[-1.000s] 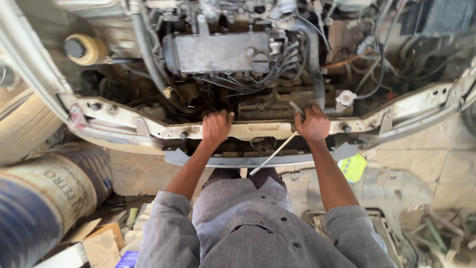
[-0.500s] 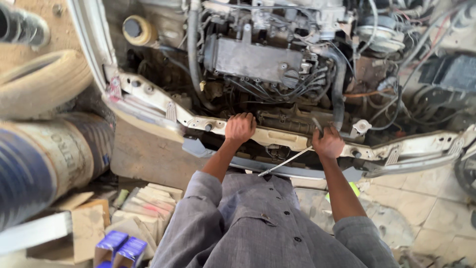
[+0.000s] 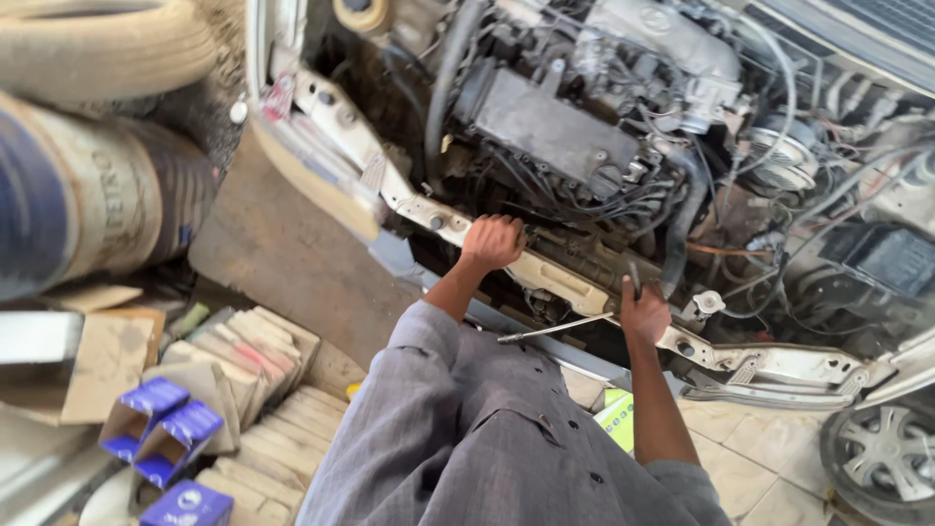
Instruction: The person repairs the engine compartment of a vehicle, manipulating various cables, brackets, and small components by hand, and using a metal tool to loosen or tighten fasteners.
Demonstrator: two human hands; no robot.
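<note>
Left hand: the left hand was clenched over the front crossbar of the engine bay.
Wrench: the long wrench ran from below and left of the right hand up into its grip, well apart from the left hand.
Right hand: the right hand was closed around the wrench's upper end, resting at the crossbar.

Probably a car workshop: open engine bay; stacked tyres
</note>
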